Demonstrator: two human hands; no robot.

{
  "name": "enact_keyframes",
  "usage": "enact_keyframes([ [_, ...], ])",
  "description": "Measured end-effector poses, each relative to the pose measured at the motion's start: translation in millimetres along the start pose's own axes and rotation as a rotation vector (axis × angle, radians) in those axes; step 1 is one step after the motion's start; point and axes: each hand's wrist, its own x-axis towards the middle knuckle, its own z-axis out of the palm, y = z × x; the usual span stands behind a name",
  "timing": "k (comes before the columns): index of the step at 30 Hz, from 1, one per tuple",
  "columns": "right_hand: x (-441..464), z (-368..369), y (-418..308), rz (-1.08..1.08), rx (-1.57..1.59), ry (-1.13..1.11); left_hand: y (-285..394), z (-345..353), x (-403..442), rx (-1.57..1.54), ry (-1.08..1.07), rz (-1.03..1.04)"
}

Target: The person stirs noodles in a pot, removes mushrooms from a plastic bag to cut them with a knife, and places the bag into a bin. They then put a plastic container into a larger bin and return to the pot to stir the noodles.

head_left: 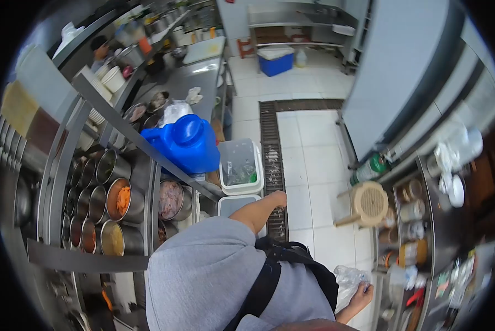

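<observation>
My left hand is in front of my body, above the dark floor grate; its fingers are too small and blurred to make out. Near it on the left are a white bin with clear plastic inside and a second, grey-topped bin. At the lower right, my right hand is closed on a clear plastic bag, which hangs beside my body.
A blue jug stands left of the bins. Metal pots of food fill the left shelf. On the right are a beige stool, a green bottle and shelved jars. A person is at the upper left.
</observation>
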Motion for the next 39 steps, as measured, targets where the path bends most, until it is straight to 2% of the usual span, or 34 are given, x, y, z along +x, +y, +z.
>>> enact_keyframes([
  [2,51,30,1,-0.04,0.004,-0.076,0,-47,-12,-0.117,0.052,-0.049],
  [3,77,48,4,-0.102,-0.014,-0.151,-9,-48,-9,-0.217,0.165,-0.085],
  [6,157,97,-21,-0.208,0.058,-0.318,-39,-41,-5,-0.429,0.234,-0.28],
  [8,213,118,-56,-0.239,-0.056,-0.412,-58,-23,1,-0.147,0.053,-0.328],
  [10,271,149,-65,-0.329,0.037,-0.458,-65,-2,-18,-0.226,0.044,-0.417],
  [12,320,186,-91,-0.36,0.151,-0.514,-54,-11,-30,-0.326,-0.135,-0.516],
  [14,364,209,-125,-0.423,0.197,-0.573,-45,-26,-34,-0.632,-0.248,-0.624],
  [16,401,238,-158,-0.592,0.121,-0.629,-44,-15,-25,-0.405,-0.031,-0.589],
  [17,414,252,-175,-0.607,0.162,-0.649,-34,-6,-22,-0.426,-0.021,-0.618],
  [19,436,278,-209,-0.673,0.16,-0.712,-28,-11,-19,-0.659,0.114,-0.658],
  [20,445,292,-226,-0.709,0.146,-0.752,-22,-17,-18,-0.762,0.091,-0.762],
  [23,454,338,-267,-0.763,0.168,-0.814,-21,-24,-19,-0.773,-0.037,-0.7],
  [24,456,355,-276,-0.778,0.17,-0.822,-30,-3,-11,-0.789,-0.086,-0.693],
  [25,460,381,-278,-0.826,0.177,-0.84,-54,46,6,-0.656,-0.15,-0.531],
  [26,459,396,-289,-0.829,0.183,-0.842,-67,62,11,-0.524,-0.186,-0.367],
  [27,454,406,-302,-0.807,0.194,-0.863,-76,61,12,-0.52,-0.185,-0.368],
  [29,454,431,-324,-0.755,0.163,-0.877,-86,31,14,-0.716,-0.266,-0.739],
  [30,457,442,-336,-0.762,0.168,-0.858,-98,25,17,-0.831,-0.103,-0.77],
  [32,460,462,-354,-0.718,0.13,-0.828,-135,6,48,-0.738,-0.261,-0.704],
  [34,470,493,-371,-0.722,0.151,-0.822,-160,-40,69,-0.678,-0.019,-0.732],
  [35,477,514,-374,-0.752,0.096,-0.812,-177,-64,83,-0.649,0.036,-0.744],
  [37,487,538,-392,-0.792,0.029,-0.821,-203,-113,104,-0.598,0.122,-0.711],
  [39,499,559,-419,-0.797,-0.017,-0.887,-230,-156,131,-0.55,0.09,-0.7],
])
